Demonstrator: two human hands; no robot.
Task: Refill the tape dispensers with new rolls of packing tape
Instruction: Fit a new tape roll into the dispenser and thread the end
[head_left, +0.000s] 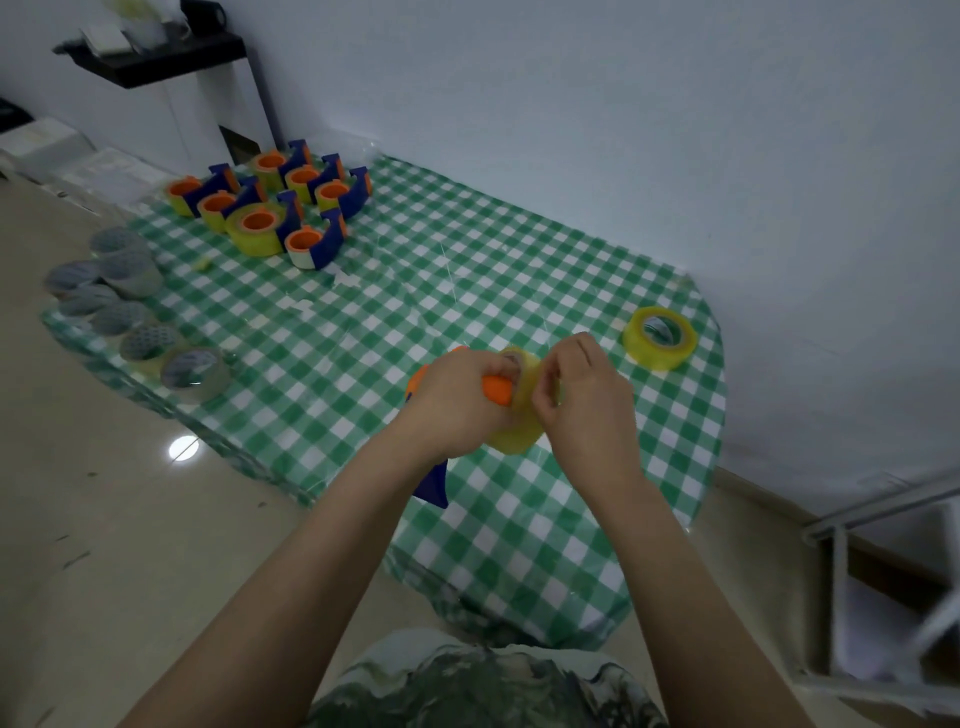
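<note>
Left hand (454, 402) grips the blue-and-orange plastic tape dispenser (496, 391) above the green-checked bench (363, 338), fingers curled round it. Right hand (589, 410) pinches the yellowish roll of packing tape (519, 436), which touches the dispenser's orange hub. We note a spare yellowish roll (660, 338) near the right edge. In the far-corner cluster of dispensers (304, 241), most carry yellow rolls. Greyish clear rolls (132, 275) line the left edge.

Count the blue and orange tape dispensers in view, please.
8. Seven dispensers stand grouped at the table's far left corner. The left hand grips the eighth dispenser, the right hand a yellow roll. More may hide behind the group.
</note>
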